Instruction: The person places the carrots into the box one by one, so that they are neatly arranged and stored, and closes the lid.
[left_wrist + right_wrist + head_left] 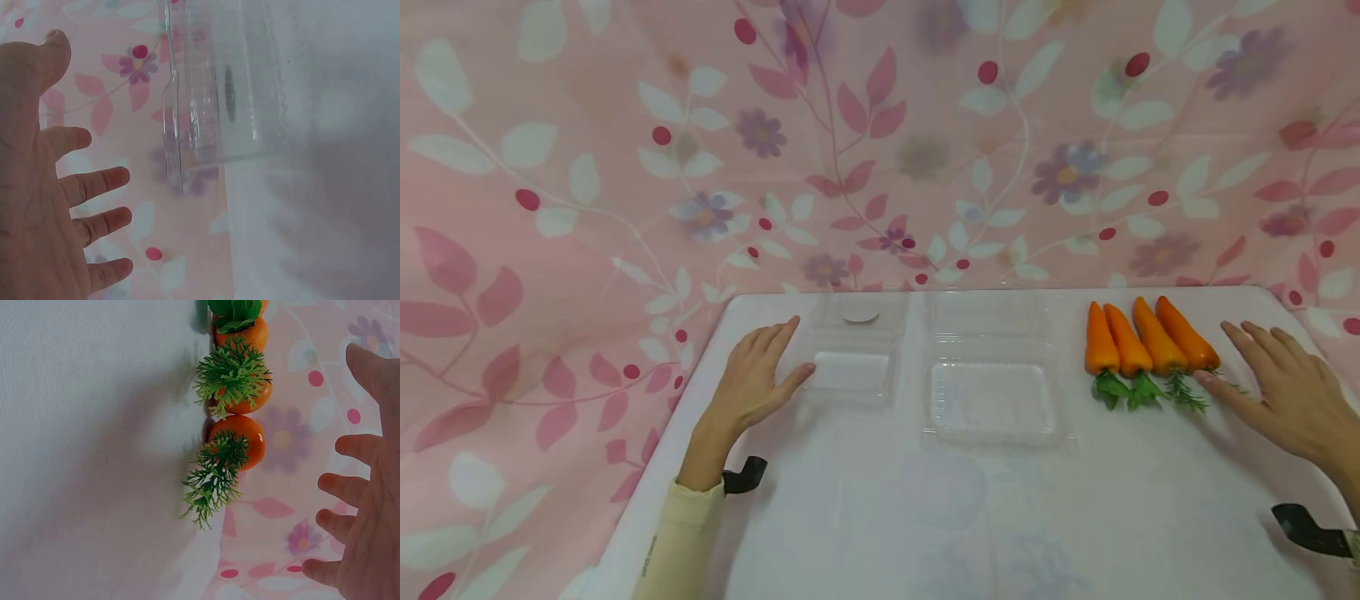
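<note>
My left hand (pixel 754 375), fingers spread and holding nothing, hovers at the left side of a small clear plastic clamshell box (pixel 853 372) with its lid raised. In the left wrist view that box (pixel 231 94) stands apart from the fingers (pixel 100 184). To its right is a larger clear clamshell box (pixel 992 400), also with its lid up. Several orange carrots (pixel 1150 337) with green leafy tops lie in a row at the right. Beside the rightmost carrot (pixel 240 444), my right hand (pixel 1285 383) is spread with nothing in it.
A white-covered table (pixel 865 508) lies under everything. Behind it and at the left hangs a pink floral cloth (pixel 865 150). Black curved pieces (pixel 747 475) stick out at both wrists.
</note>
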`<state>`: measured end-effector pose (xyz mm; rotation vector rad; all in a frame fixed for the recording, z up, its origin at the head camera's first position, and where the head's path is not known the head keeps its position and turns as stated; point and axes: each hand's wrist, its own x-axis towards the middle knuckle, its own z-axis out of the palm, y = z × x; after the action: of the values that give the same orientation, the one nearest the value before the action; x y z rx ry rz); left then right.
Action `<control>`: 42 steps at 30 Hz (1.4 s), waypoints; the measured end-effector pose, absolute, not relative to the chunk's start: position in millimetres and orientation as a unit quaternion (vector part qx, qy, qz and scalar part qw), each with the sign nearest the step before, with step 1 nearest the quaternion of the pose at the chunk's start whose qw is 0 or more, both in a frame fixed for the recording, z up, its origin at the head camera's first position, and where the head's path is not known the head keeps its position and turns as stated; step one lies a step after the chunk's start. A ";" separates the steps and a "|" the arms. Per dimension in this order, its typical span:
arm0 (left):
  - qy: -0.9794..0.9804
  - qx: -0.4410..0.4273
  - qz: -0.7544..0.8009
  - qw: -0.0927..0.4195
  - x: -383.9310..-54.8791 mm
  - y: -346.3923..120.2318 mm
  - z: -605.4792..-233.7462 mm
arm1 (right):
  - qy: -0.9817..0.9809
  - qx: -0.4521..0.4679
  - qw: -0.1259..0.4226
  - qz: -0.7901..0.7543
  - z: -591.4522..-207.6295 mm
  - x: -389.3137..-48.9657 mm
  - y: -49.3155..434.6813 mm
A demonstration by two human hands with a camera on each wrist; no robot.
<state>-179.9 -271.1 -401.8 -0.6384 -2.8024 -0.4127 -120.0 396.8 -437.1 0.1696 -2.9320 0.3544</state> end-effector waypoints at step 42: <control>-0.927 -0.288 -0.224 0.091 -176.5 -181.5 -396.9 | -0.983 0.069 0.098 0.137 -444.5 -124.3 389.7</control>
<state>-176.5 -181.5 -396.9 -0.8567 -2.7532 -0.6652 -124.3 389.7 -444.5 0.2029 -2.9106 0.4057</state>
